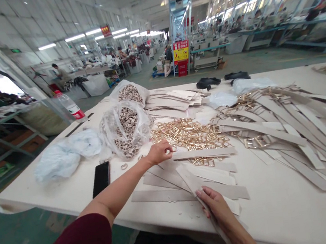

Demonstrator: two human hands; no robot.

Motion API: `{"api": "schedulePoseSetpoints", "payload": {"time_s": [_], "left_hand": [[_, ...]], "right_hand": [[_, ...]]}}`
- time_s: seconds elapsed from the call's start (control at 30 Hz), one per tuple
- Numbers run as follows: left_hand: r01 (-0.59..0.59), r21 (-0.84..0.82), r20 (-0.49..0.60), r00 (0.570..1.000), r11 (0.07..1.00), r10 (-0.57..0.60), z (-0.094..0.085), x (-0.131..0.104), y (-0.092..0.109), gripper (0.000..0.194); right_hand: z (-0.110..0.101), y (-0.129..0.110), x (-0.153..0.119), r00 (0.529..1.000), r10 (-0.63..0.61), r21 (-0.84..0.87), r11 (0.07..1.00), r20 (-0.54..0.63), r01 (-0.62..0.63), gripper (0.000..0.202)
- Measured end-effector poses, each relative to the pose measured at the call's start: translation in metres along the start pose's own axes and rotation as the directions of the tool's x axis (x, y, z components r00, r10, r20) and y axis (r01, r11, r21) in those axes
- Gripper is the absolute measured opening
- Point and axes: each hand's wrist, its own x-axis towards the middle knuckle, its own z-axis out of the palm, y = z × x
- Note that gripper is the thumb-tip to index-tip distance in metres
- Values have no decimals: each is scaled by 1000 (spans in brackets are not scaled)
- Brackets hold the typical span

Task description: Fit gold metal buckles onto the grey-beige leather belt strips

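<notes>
Left of the buckle pile [188, 132], farthest out, crumpled plastic bags [57, 161] are lying, their contents too hazy for me to tell. A red-capped bottle [70, 106] is standing to the left of the pile and farther back. A phone [101, 179] is lying to the left of the pile, toward me. Just left of the pile, a clear open bag [107, 130] is holding many beige loops [127, 123]; behind-left of the pile, a second bag [145, 94] is holding more. At the pile's near-left edge, my left hand [160, 151] is pinching a small gold buckle [173, 149] between thumb and fingers. In front of the pile, more straps [155, 196] are lying, and I am gripping a beige strap [187, 177] in my right hand [215, 201], fingers closed on it. Right of the pile, buckled belts [271, 119] are lying heaped.
</notes>
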Motion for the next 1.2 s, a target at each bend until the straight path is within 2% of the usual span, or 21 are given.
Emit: {"api": "schedulePoseSetpoints", "payload": {"time_s": [0.1,0.2,0.37,0.6,0.73,0.9,0.93,1.0,1.03,1.1,1.17,1.2], "left_hand": [[-201,-250,-117,977,947,176,-13,-30,22,14],[-311,-412,-144,950,857,276,-22,-50,43,13],[-368,-521,-115,924,770,364,-34,-64,62,15],[-412,-535,-84,894,737,439,-38,-76,70,15],[-344,-646,-62,913,681,402,-29,-85,77,16],[-263,-715,40,910,648,413,-7,-88,85,16],[-232,-721,55,920,653,388,-2,-86,85,16],[-108,-764,79,963,636,259,9,-84,85,16],[-10,-811,105,981,586,161,14,-82,85,18],[183,-913,191,981,365,-12,23,-81,87,25],[275,-951,269,961,137,-62,30,-81,93,31],[287,-954,283,957,85,-60,33,-81,96,34]], "right_hand": [[-6,-6,-8,1000,1,61,998,-12,0,41],[-7,-13,-20,1000,-12,63,998,-17,13,41],[-8,-16,-36,998,-55,51,997,-5,55,37],[-26,-3,-39,991,-75,17,997,114,73,36],[-31,-1,-43,983,-42,-9,999,181,44,38],[-21,-9,-37,983,-42,-18,999,179,46,40],[-18,-10,-35,986,-57,-18,998,159,61,39],[-15,-13,-32,991,-93,-26,995,100,96,36],[-15,-15,-31,992,-109,-36,993,68,112,34],[-15,-18,-31,990,-136,-80,987,32,139,33],[-15,-21,-32,987,-158,-137,977,34,161,32],[-15,-23,-33,985,-168,-162,972,41,172,32]]}}
